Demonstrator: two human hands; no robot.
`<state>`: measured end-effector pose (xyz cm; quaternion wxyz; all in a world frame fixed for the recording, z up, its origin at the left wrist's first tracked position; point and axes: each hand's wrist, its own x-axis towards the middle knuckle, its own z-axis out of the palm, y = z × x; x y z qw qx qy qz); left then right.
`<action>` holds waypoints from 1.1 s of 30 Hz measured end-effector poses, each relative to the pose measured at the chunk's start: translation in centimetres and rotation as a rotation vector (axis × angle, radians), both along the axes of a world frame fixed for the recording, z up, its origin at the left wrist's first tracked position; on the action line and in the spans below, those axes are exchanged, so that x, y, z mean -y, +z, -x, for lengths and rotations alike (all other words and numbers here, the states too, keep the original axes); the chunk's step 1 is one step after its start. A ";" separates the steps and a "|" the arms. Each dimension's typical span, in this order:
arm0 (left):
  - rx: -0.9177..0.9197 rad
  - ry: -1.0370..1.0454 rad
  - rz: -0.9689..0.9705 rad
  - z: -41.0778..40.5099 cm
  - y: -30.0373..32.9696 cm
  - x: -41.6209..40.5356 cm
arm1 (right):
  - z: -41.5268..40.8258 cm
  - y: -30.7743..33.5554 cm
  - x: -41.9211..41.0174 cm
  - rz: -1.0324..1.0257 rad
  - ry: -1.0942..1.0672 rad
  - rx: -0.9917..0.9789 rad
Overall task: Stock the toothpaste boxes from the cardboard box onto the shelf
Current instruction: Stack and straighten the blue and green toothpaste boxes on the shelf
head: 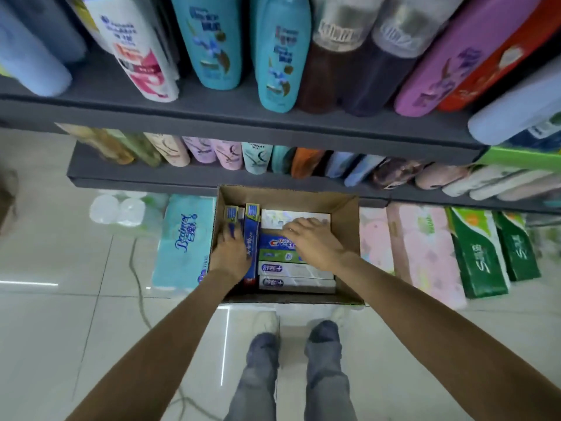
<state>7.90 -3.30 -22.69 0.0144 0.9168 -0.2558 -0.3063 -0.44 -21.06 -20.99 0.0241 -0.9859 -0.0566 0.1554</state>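
Observation:
An open cardboard box point(346, 214) stands on the floor under the shelves, holding several toothpaste boxes. Blue boxes point(252, 226) stand on edge along its left side. A blue Crest box point(277, 242), a green one point(279, 256) and two white ones point(299, 271) lie flat in the middle. My left hand point(229, 253) reaches into the box's left side and its fingers lie over a blue upright box point(230, 214). My right hand point(312, 241) rests with spread fingers on the flat boxes and on a pale box point(273, 218) at the back.
Grey shelves point(243, 117) above carry shampoo bottles. A second shelf point(188, 174) below holds smaller bottles. Tissue packs flank the box: a teal pack point(185, 241) at left, pink point(425, 253) and green point(479, 253) packs at right. My feet point(267, 323) stand on pale tiles just behind the box.

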 end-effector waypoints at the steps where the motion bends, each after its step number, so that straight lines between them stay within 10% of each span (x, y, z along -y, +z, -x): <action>1: 0.001 -0.023 -0.045 0.3 -0.8 -0.2 | -0.7 -1.0 -0.2 -0.023 0.051 -0.019; 10: 0.326 -0.440 -0.295 0.4 -4.8 -0.8 | -7.2 -7.0 -3.6 0.099 0.108 -0.307; 14: 0.351 -0.473 -0.213 0.7 -4.7 -0.6 | -7.7 -7.2 -3.0 0.250 0.318 -0.044; 23: 0.130 0.001 -0.048 0.4 -3.6 0.9 | -6.4 -6.0 0.8 0.182 0.525 0.084; 33: -0.226 0.312 0.457 0.4 5.5 -1.0 | 0.6 4.6 4.6 -0.202 0.152 0.149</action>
